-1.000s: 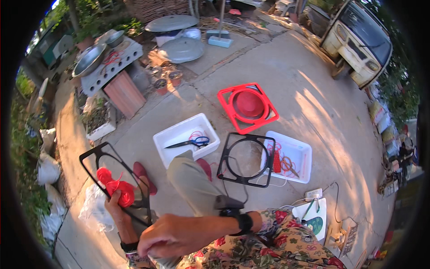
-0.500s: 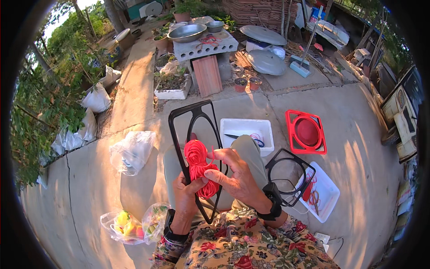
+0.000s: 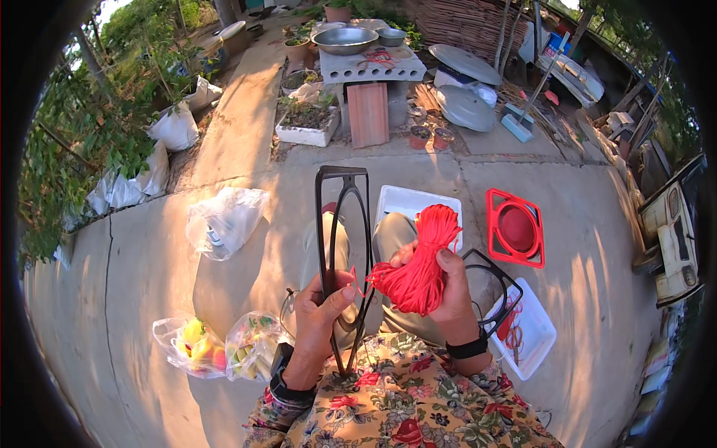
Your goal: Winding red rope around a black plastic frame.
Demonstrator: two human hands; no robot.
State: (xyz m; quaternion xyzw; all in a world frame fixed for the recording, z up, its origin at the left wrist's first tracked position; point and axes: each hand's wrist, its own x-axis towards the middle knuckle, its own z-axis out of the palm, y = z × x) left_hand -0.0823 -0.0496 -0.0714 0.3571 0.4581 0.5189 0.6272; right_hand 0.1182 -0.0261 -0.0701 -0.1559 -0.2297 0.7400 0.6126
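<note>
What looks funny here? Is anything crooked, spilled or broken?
The loose black frame just right of the right hand looks askew: it seems to slant over one edge of the white tray instead of lying flat. On the left, a jagged crack runs through the concrete ground. I see nothing spilled.

You're over sun-streaked concrete paving (image 3: 153, 272); perforated slab table (image 3: 407, 64) at its far edge, greenery (image 3: 71, 142) along left edge
</note>
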